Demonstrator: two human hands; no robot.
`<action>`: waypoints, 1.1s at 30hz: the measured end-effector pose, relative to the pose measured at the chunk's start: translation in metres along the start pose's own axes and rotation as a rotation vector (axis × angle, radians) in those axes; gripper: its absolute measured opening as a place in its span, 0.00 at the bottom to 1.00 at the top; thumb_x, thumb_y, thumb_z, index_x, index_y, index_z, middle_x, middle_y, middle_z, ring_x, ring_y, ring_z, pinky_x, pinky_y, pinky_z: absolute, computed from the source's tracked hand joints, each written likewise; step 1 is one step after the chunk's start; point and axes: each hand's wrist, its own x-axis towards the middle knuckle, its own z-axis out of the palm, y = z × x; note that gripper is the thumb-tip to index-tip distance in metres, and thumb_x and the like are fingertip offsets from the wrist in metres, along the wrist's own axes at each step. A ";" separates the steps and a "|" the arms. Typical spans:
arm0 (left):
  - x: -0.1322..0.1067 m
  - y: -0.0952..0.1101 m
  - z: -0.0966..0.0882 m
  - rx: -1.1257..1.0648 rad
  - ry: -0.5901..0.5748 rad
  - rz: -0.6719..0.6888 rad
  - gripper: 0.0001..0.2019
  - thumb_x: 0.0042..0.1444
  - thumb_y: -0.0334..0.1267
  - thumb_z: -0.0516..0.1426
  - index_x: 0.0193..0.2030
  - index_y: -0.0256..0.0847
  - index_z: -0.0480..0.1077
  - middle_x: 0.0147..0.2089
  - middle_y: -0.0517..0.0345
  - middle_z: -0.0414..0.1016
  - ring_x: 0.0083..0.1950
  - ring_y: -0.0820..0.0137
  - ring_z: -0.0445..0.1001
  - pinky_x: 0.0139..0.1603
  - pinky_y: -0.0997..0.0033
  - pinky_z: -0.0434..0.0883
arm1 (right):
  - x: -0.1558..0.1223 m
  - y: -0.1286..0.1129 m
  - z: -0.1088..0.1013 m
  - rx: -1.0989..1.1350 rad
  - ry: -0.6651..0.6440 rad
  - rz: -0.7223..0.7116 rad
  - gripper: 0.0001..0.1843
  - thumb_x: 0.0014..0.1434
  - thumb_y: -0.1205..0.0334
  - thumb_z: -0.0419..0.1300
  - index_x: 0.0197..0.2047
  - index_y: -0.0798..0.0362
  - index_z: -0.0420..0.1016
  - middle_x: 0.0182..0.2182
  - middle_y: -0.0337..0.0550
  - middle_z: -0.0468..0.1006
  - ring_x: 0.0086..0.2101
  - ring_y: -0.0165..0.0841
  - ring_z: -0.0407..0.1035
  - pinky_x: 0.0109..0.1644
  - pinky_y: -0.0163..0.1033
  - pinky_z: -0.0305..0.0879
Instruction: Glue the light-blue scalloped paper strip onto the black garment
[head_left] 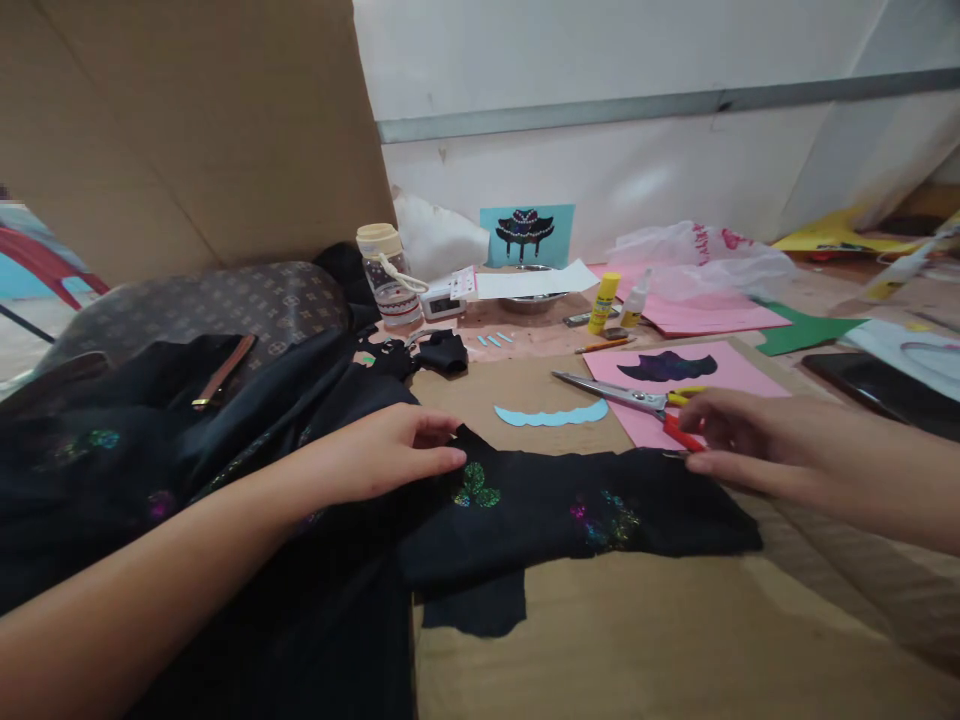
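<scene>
Far L, our brown patterned bag [259, 300] sits behind a bunch of black cloth [540, 520] w/ shiny motifs; the cloth runs on to center, lying flatter across a cardboard sheet [495, 672]. Our L hand [409, 450] rests at the cloth's upper edge, thumb beside a green motif, fingers bent; whether they pinch fabric, we can't tell. Beyond stands a clear bottle [395, 285] w/ pale lid, next to a white device [442, 303]. At ctr, a scalloped lt-blue strip [551, 414] lies on the cardboard, nr the cloth; at back, a blue card [493, 232] bears a black cutout. R of ctr, a yellow glue stick [604, 305] stands behind a pink sheet [637, 425] w/ a wavy black piece [667, 366]. Scissors [622, 391] lie partly over the pink, blades pointing L. Our R hand [739, 440] is at their red & yellow handles, fingers curled, thumb lower; how firm the grip, we can't tell. Far R: green paper [810, 328].
</scene>
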 end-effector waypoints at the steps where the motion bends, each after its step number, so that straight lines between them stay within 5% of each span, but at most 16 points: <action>1: 0.000 0.001 0.001 -0.001 0.002 0.010 0.15 0.55 0.48 0.63 0.45 0.43 0.79 0.45 0.56 0.84 0.48 0.57 0.81 0.47 0.65 0.75 | 0.001 -0.005 0.000 -0.001 -0.009 0.012 0.22 0.61 0.37 0.57 0.42 0.46 0.79 0.33 0.49 0.82 0.30 0.45 0.75 0.33 0.49 0.71; 6: -0.003 0.012 0.011 -0.047 0.018 0.088 0.11 0.57 0.42 0.61 0.45 0.42 0.77 0.43 0.58 0.84 0.45 0.61 0.81 0.47 0.66 0.74 | 0.006 -0.041 0.010 0.104 0.004 -0.153 0.29 0.60 0.38 0.60 0.58 0.47 0.77 0.53 0.52 0.81 0.50 0.54 0.75 0.51 0.56 0.73; 11: -0.017 0.028 0.020 -0.040 0.089 0.235 0.08 0.59 0.37 0.61 0.44 0.46 0.79 0.45 0.61 0.84 0.47 0.64 0.80 0.51 0.68 0.73 | 0.022 -0.071 0.034 0.364 -0.243 -0.277 0.40 0.61 0.47 0.64 0.73 0.48 0.61 0.63 0.51 0.74 0.59 0.47 0.71 0.62 0.53 0.68; 13: -0.021 0.031 0.022 -0.010 0.101 0.273 0.08 0.60 0.37 0.60 0.46 0.48 0.79 0.44 0.62 0.83 0.46 0.64 0.80 0.48 0.68 0.74 | 0.028 -0.078 0.041 0.406 -0.302 -0.292 0.36 0.61 0.50 0.64 0.69 0.50 0.66 0.58 0.52 0.78 0.55 0.46 0.73 0.59 0.51 0.69; 15: -0.023 0.030 0.023 -0.011 0.119 0.275 0.09 0.61 0.38 0.60 0.48 0.48 0.78 0.45 0.61 0.83 0.46 0.64 0.79 0.47 0.68 0.74 | 0.031 -0.083 0.044 0.382 -0.302 -0.306 0.21 0.61 0.52 0.64 0.54 0.52 0.79 0.49 0.51 0.81 0.49 0.45 0.75 0.54 0.49 0.70; 18: -0.018 0.023 0.025 -0.055 0.135 0.233 0.12 0.62 0.41 0.59 0.51 0.47 0.76 0.48 0.58 0.82 0.48 0.62 0.79 0.48 0.66 0.75 | 0.026 -0.083 0.039 0.395 -0.283 -0.257 0.13 0.63 0.51 0.61 0.38 0.52 0.79 0.39 0.46 0.82 0.40 0.40 0.75 0.44 0.42 0.70; 24: -0.001 0.006 0.032 0.014 0.192 0.146 0.20 0.62 0.43 0.58 0.59 0.45 0.72 0.49 0.52 0.81 0.48 0.58 0.79 0.51 0.59 0.75 | 0.026 -0.057 0.025 0.392 -0.235 -0.077 0.14 0.65 0.49 0.58 0.38 0.49 0.77 0.37 0.41 0.84 0.38 0.40 0.77 0.40 0.40 0.68; 33: 0.003 0.003 0.036 0.025 0.219 0.111 0.22 0.61 0.47 0.58 0.59 0.42 0.71 0.43 0.54 0.78 0.43 0.62 0.76 0.46 0.63 0.72 | 0.036 -0.044 0.031 0.201 -0.240 -0.109 0.14 0.66 0.50 0.56 0.42 0.48 0.79 0.38 0.42 0.85 0.38 0.40 0.77 0.40 0.41 0.67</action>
